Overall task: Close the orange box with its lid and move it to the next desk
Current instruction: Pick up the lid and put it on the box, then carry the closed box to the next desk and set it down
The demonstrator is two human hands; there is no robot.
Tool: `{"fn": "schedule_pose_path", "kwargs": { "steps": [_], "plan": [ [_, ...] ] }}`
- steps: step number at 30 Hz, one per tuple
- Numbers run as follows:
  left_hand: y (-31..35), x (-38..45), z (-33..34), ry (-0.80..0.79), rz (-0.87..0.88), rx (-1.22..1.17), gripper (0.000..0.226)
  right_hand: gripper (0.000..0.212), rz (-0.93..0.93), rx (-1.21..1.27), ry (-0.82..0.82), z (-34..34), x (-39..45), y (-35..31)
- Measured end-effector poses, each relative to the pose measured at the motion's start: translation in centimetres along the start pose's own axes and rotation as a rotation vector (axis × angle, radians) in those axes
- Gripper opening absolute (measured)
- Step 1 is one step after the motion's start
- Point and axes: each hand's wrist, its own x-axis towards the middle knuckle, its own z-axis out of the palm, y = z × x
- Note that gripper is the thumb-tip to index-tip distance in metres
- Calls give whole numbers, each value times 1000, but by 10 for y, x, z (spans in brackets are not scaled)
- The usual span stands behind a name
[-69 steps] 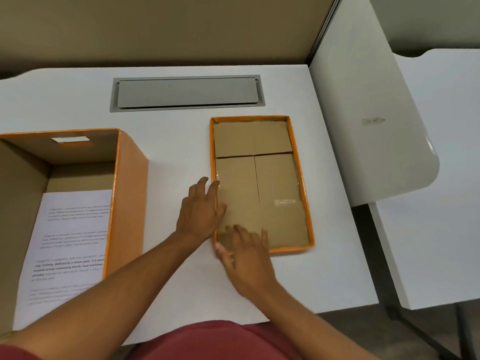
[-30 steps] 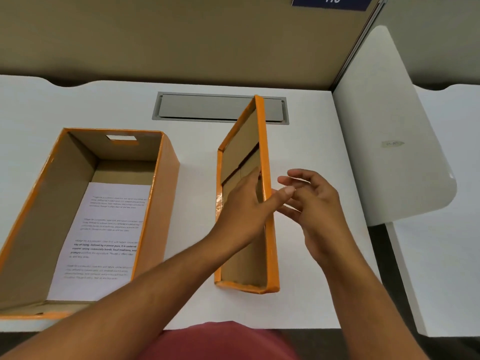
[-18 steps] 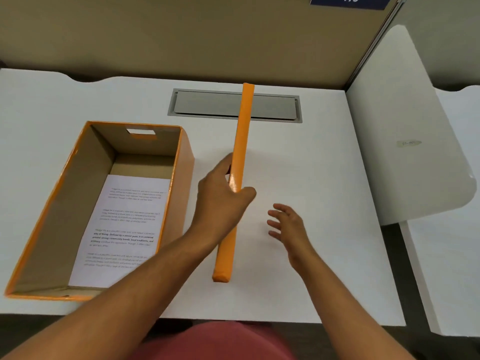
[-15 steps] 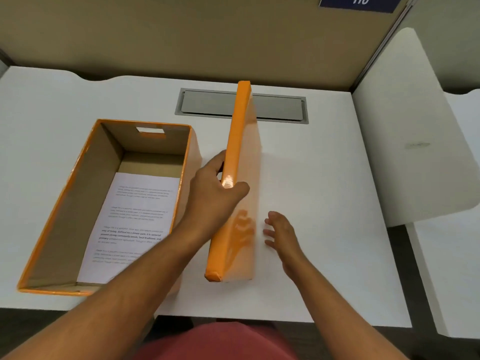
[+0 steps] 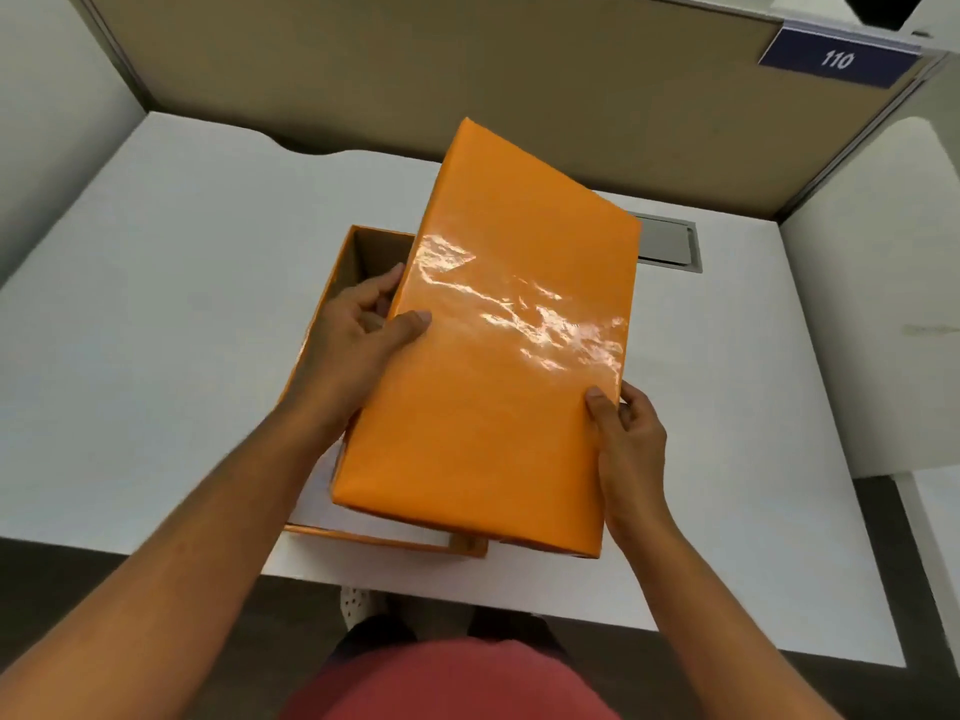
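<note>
The glossy orange lid (image 5: pixel 498 350) hovers top side up over the open orange box (image 5: pixel 358 252), tilted and shifted to the right of it. It hides most of the box; only the box's far left corner and its near rim (image 5: pixel 384 538) show. My left hand (image 5: pixel 358 335) grips the lid's left long edge, thumb on top. My right hand (image 5: pixel 626 433) holds the lid's right edge near the front corner. The paper inside the box is almost wholly hidden.
The box stands on a white desk (image 5: pixel 156 304) near its front edge. A grey cable hatch (image 5: pixel 670 244) lies behind the lid. A white divider panel (image 5: pixel 883 304) stands at the right, with the neighbouring desk (image 5: pixel 935 537) beyond it. A tan partition wall with a blue "110" sign (image 5: pixel 836 59) backs the desk.
The lid, upright on its edge to the right of the box, has been turned top side up and carried left over the box. My right hand has taken hold of its right edge.
</note>
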Motion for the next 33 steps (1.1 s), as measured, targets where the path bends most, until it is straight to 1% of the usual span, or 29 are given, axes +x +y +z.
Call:
{"fn": "schedule_pose_path", "kwargs": {
  "steps": [2, 5, 7, 12, 18, 26, 33],
  "plan": [
    [-12, 7, -29, 66, 9, 65, 63, 51, -57, -40, 9, 27, -14, -6],
    [-33, 16, -63, 136, 28, 222, 62, 52, -138, -88, 15, 63, -31, -9],
    [-50, 19, -80, 167, 38, 278, 62, 53, -170, -145, 18, 82, -37, -11],
    [-86, 23, -106, 157, 32, 301, 55, 57, -146, -277, 48, 111, -48, -7],
    [-114, 23, -105, 76, -4, 293, 53, 55, -134, -386, 126, 121, -58, 1],
    [-120, 16, -82, 80, 21, 360, 51, 45, -110, -422, 101, 112, -50, 11],
    [-124, 15, -82, 44, 46, 433, 54, 48, -110, -433, 97, 116, -51, 26]
  ]
}}
